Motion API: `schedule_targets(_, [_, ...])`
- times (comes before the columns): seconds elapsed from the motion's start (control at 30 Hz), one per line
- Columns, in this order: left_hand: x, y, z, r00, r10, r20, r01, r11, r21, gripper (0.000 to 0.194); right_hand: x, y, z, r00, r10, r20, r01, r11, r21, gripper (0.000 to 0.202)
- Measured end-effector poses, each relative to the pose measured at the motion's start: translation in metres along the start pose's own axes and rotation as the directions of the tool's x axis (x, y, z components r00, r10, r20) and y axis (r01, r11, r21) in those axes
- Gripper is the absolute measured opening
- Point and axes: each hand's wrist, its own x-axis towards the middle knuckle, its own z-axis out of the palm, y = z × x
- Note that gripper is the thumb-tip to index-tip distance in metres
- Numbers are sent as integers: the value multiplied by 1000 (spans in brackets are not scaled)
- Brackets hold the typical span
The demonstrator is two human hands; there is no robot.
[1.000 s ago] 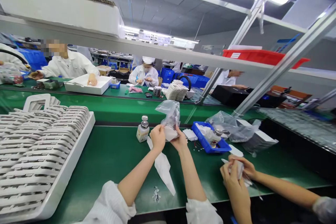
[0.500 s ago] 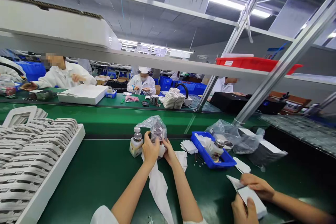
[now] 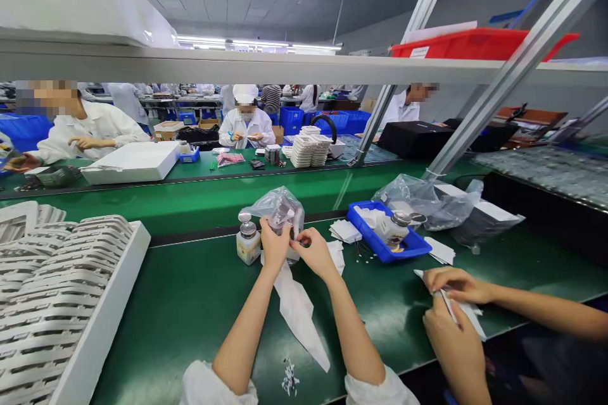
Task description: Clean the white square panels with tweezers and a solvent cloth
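At the middle of the green bench, a clear plastic bag (image 3: pixel 275 201) with dark reddish contents stands in front of me. My left hand (image 3: pixel 274 245) is closed on the near side of the bag. Beside it, my right hand (image 3: pixel 314 254) pinches thumb and forefinger together at the bag's opening; what lies between them is too small to make out. A white cloth-like strip (image 3: pixel 300 316) trails from under my hands toward me. Just left of the bag is a pump bottle (image 3: pixel 247 243) with a metal top.
At left, a white tray (image 3: pixel 107 304) holds rows of white plastic frames. A blue bin (image 3: pixel 399 254) with another bottle sits right, near white cards (image 3: pixel 346 231). Small scraps (image 3: pixel 289 377) lie close to me. A co-worker's hands (image 3: pixel 453 310) handle white pieces. A shelf beam (image 3: pixel 285 66) crosses ahead.
The view has tilted downward. My right hand has shifted from holding the bag's side to a pinch at its opening. The co-worker's hands at right have turned their white piece.
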Motion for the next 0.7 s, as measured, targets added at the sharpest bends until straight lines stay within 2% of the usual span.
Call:
schedule_targets(0.13, [-17,-9,3,1000,0,-23,0,1000,-10,36,2,7,-4,995,34,97,-31,999,-29,19])
schedule_targets(0.27, [-27,-19,1,999,8,31,-8,1000,-6,32,5,18,-13,969,68,237,-81,996,47,21])
schedule_targets(0.43, [-26,-24,-4,996,-6,92,4,1000,20,28,8,26,-23,932,83,353,-124,988,94,24])
schedule_targets(0.7, [-22,-35,-6,994,-94,48,89,990,109,27,7,31,-30,888,140,438,-158,988,3,24])
